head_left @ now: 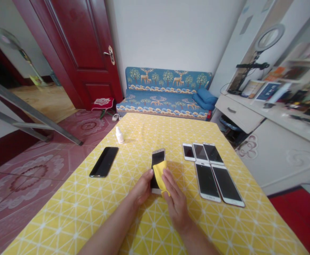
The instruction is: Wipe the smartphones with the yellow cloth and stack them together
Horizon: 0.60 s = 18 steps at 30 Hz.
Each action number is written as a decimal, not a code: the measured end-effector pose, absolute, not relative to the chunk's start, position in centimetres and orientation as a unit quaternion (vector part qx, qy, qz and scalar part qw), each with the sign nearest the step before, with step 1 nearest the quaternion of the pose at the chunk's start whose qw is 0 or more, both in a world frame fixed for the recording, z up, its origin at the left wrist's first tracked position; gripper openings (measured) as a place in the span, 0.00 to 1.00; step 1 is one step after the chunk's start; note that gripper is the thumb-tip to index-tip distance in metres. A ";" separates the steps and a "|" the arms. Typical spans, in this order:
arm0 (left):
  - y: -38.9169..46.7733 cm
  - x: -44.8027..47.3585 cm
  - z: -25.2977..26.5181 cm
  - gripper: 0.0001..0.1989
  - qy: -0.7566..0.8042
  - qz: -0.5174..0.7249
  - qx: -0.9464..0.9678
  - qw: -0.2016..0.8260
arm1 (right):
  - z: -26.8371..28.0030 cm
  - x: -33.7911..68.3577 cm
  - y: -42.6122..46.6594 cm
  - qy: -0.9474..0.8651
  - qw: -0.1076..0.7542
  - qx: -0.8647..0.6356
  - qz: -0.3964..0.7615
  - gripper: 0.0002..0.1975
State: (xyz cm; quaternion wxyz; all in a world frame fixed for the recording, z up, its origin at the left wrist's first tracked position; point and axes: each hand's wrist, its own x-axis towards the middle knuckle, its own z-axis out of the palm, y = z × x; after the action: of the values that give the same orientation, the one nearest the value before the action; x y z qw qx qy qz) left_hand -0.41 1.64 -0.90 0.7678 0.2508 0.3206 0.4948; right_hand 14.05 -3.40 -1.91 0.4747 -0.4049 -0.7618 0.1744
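A smartphone [158,156] with a pale frame and dark screen is in front of me at the middle of the table. My left hand [142,186] grips its left edge, thumb on the front. My right hand [176,198] is closed on a yellow cloth [159,173], pressed against the phone's screen and right side. The cloth covers part of the screen, and the fingers behind the phone are hidden. To the left lies a black smartphone [104,162]. Farther back stands a small white bottle [119,135].
Several white-framed phones [208,181] lie in two rows on the right of the yellow patterned tablecloth [91,212]. A blue sofa [165,92] stands beyond the table. At right is a white desk [246,109] with a ring light [269,38]; a metal ladder-like frame [33,109] stands left.
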 end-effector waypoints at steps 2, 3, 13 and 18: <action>1.6 -0.4 -1.0 0.14 0.329 0.482 0.286 0.760 | -1.9 14.1 -3.5 -0.768 0.475 -0.396 0.165 0.27; 1.6 -0.5 -1.1 0.15 0.330 0.473 0.300 0.760 | -1.9 14.1 -3.5 -0.769 0.477 -0.397 0.157 0.27; 0.8 -0.5 -1.7 0.20 0.303 0.366 0.345 0.809 | -1.8 14.6 -3.3 -0.750 0.509 -0.417 0.072 0.28; 0.4 -0.7 -1.9 0.23 0.252 0.301 0.323 0.861 | -2.1 14.1 -2.8 -0.754 0.487 -0.432 0.085 0.27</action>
State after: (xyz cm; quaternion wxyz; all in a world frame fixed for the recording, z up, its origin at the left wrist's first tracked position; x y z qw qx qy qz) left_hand -0.65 0.42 -1.86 0.8612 0.3227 0.2520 0.3010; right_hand 14.06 -2.77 -2.09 0.4869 -0.4323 -0.7542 0.0854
